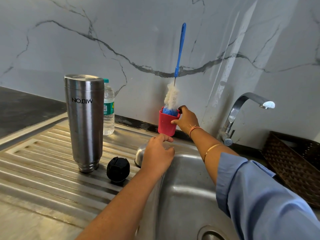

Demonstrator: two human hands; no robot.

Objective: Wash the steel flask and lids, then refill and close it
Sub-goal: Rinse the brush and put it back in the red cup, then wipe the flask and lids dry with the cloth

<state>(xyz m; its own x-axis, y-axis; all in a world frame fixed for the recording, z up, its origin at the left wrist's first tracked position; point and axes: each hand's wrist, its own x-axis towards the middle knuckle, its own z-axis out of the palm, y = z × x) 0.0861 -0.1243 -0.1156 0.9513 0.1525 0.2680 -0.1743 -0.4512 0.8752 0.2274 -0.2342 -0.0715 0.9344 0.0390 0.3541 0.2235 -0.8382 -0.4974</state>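
While viewed from above the sink, shows at far left a dark stone countertop (26,108) bordering a ribbed stainless-steel drainboard (43,170). Sets the tall cylindrical brushed-steel flask (84,122) mouth down and upright on those ribs, flat base uppermost, narrowed neck on the metal, black lettering inverted on its wall. Leaves bare ribbing to the left of the flask and in front of it.

Places a clear plastic water bottle (108,108), green-labelled and teal-capped, just behind the flask and partly hidden by it. Shows a round black plastic lid (118,169) lying on the drainboard just right of the flask's neck, apart from it. Locates a rounded steel lid (140,155) next, close to the rim of the steel sink basin (181,187), with the left hand (157,156) over it, fingers curled round its top.

Stands a red plastic cup (166,124) at the foot of the grey-veined marble wall (121,32), holding a blue-handled bottle brush (180,49), its pale bristles above the rim. Shows the right hand (187,120) gripping that cup, thumb on its front, fingers over the rim. Leaves the basin open beneath both forearms. Ends at right with a curved chrome tap (242,108) and a dark brown woven tray (294,163).
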